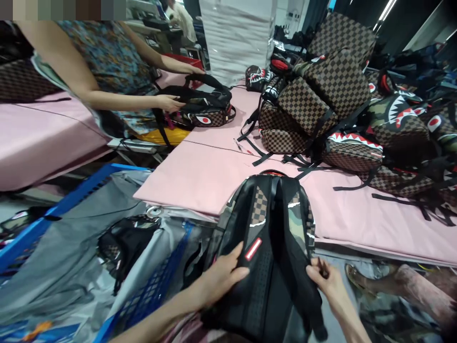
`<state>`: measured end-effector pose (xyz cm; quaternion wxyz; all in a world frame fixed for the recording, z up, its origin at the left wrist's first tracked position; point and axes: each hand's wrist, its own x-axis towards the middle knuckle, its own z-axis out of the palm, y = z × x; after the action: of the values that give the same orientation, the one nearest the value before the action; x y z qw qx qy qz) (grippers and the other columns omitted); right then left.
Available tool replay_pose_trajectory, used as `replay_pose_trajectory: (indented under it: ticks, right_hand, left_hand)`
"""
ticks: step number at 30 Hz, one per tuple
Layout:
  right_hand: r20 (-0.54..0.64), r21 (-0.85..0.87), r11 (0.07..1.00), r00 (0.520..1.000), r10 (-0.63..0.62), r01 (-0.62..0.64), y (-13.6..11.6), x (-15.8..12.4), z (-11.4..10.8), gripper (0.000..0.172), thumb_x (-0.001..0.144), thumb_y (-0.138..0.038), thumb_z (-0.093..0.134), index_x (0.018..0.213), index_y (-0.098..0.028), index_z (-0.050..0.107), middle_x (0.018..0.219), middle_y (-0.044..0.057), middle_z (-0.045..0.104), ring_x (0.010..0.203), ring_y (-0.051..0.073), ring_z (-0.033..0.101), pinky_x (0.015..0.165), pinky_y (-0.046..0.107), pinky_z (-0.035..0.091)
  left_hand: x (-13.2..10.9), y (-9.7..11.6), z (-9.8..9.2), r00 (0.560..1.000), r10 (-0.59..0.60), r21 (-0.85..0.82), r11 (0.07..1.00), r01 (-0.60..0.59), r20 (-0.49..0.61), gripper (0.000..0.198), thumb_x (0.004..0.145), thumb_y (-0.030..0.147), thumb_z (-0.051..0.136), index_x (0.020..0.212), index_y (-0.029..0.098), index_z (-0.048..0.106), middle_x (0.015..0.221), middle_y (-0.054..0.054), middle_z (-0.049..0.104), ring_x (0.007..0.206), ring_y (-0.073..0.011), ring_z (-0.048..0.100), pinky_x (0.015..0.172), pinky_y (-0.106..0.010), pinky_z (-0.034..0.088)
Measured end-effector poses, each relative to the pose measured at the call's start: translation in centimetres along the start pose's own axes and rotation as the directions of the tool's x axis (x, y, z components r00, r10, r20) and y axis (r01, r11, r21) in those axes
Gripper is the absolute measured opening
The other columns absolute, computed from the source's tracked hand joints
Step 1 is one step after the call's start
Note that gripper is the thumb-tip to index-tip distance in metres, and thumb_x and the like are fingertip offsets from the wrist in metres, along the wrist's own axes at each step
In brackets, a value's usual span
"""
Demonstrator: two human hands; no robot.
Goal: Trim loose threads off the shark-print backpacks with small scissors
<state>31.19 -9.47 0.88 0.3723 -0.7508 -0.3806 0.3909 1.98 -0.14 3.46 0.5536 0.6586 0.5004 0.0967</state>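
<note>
A black backpack point(266, 286) leans upright against the edge of the pink-covered table, its strap side facing me. Checkered and camouflage panels show on its shoulder straps, and a red-and-white label sits on the left one. My left hand point(226, 276) is closed on the backpack's left side, beside that label. With thumb and fingers pinched, my right hand point(326, 276) grips the edge of the right shoulder strap point(300, 267). The backpack's front is turned away and hidden.
A pile of checkered backpacks point(307, 114) covers the right of the pink table point(200, 171). Across it, a co-worker's hands point(171, 102) handle another backpack point(210, 116). At left stands a blue crate point(71, 190) with a grey liner and a dark backpack point(124, 243) inside.
</note>
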Motion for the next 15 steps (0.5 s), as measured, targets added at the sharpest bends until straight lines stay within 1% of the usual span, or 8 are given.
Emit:
replay_pose_trajectory:
  ticks: [3, 4, 6, 8, 10, 11, 13, 15]
  right_hand:
    - [0.006, -0.046, 0.999, 1.0, -0.022, 0.022, -0.1, -0.3, 2.7, 0.036, 0.062, -0.052, 0.065, 0.06, -0.017, 0.055, 0.058, 0.001, 0.058, 0.058, 0.017, 0.054, 0.055, 0.026, 0.041]
    - [-0.003, -0.068, 0.997, 1.0, -0.024, 0.024, 0.1, -0.2, 3.2, 0.036, 0.062, -0.051, 0.065, 0.06, -0.017, 0.056, 0.06, 0.002, 0.06, 0.06, 0.019, 0.056, 0.057, 0.027, 0.042]
    - [-0.027, -0.074, 0.997, 1.0, -0.008, 0.006, 1.0, 0.1, 3.0, 0.035, 0.063, -0.051, 0.065, 0.066, -0.016, 0.063, 0.068, 0.005, 0.065, 0.067, 0.022, 0.06, 0.061, 0.029, 0.045]
    - [-0.084, -0.014, 1.0, 0.996, 0.007, -0.009, 1.8, 0.8, 1.6, 0.038, 0.062, -0.05, 0.067, 0.077, -0.015, 0.068, 0.078, 0.008, 0.069, 0.077, 0.025, 0.062, 0.068, 0.031, 0.047]
    - [-0.185, 0.074, 0.997, 0.983, 0.004, 0.01, 2.4, 2.1, -0.2, 0.043, 0.063, -0.049, 0.067, 0.088, -0.014, 0.069, 0.089, 0.01, 0.07, 0.086, 0.026, 0.062, 0.075, 0.033, 0.047]
    - [-0.252, 0.107, 0.993, 0.968, -0.01, 0.039, 2.6, 2.9, -0.9, 0.045, 0.064, -0.049, 0.066, 0.092, -0.014, 0.069, 0.093, 0.011, 0.069, 0.091, 0.026, 0.061, 0.079, 0.034, 0.047]
    - [-0.372, 0.141, 0.984, 0.927, -0.045, 0.104, 2.6, 4.6, -1.7, 0.047, 0.066, -0.048, 0.064, 0.096, -0.012, 0.068, 0.097, 0.011, 0.069, 0.096, 0.026, 0.06, 0.083, 0.035, 0.046]
    - [-0.436, 0.161, 0.976, 0.898, -0.061, 0.145, 2.5, 6.3, -1.6, 0.052, 0.068, -0.051, 0.061, 0.1, -0.011, 0.067, 0.095, 0.011, 0.069, 0.097, 0.025, 0.059, 0.082, 0.035, 0.047]
  left_hand:
    - [0.8, 0.6, 3.6, 0.997, -0.027, 0.145, 0.989, 0.017, 0.068, 0.068, 0.082, 0.034, 0.045, 0.141, 0.007, 0.024, 0.084, -0.009, 0.071, 0.081, -0.0232, 0.066, 0.074, -0.031, 0.049]
    - [1.1, 0.6, 4.2, 0.999, -0.017, 0.227, 0.974, 0.005, 0.052, 0.067, 0.083, 0.033, 0.044, 0.141, 0.006, 0.023, 0.082, -0.01, 0.071, 0.079, -0.0246, 0.067, 0.072, -0.032, 0.049]
    - [1.3, 0.3, 4.1, 1.0, 0.022, 0.4, 0.916, -0.014, -0.015, 0.06, 0.085, 0.037, 0.043, 0.137, 0.01, 0.035, 0.085, -0.013, 0.07, 0.081, -0.0278, 0.067, 0.071, -0.035, 0.049]
    - [1.5, -0.2, 2.6, 0.99, 0.095, 0.477, 0.878, -0.034, -0.103, 0.048, 0.086, 0.043, 0.041, 0.124, 0.016, 0.051, 0.092, -0.012, 0.07, 0.084, -0.0279, 0.066, 0.074, -0.036, 0.048]
    - [2.4, -1.0, 0.2, 0.955, 0.189, 0.407, 0.91, -0.082, -0.23, 0.044, 0.088, 0.046, 0.036, 0.115, 0.019, 0.058, 0.104, -0.011, 0.067, 0.094, -0.0246, 0.063, 0.082, -0.035, 0.047]
    - [3.2, -1.4, -1.0, 0.923, 0.224, 0.334, 0.936, -0.114, -0.313, 0.045, 0.089, 0.046, 0.033, 0.115, 0.018, 0.057, 0.11, -0.01, 0.064, 0.101, -0.0228, 0.061, 0.088, -0.035, 0.045]
    - [5.5, -2.4, -3.3, 0.856, 0.199, 0.156, 0.978, -0.14, -0.477, 0.051, 0.09, 0.046, 0.029, 0.123, 0.014, 0.05, 0.122, -0.012, 0.057, 0.114, -0.0211, 0.053, 0.099, -0.036, 0.039]
    - [8.1, -3.3, -4.9, 0.838, 0.089, -0.012, 0.994, -0.113, -0.538, 0.06, 0.089, 0.05, 0.028, 0.129, 0.008, 0.043, 0.132, -0.017, 0.048, 0.123, -0.0228, 0.045, 0.105, -0.039, 0.032]
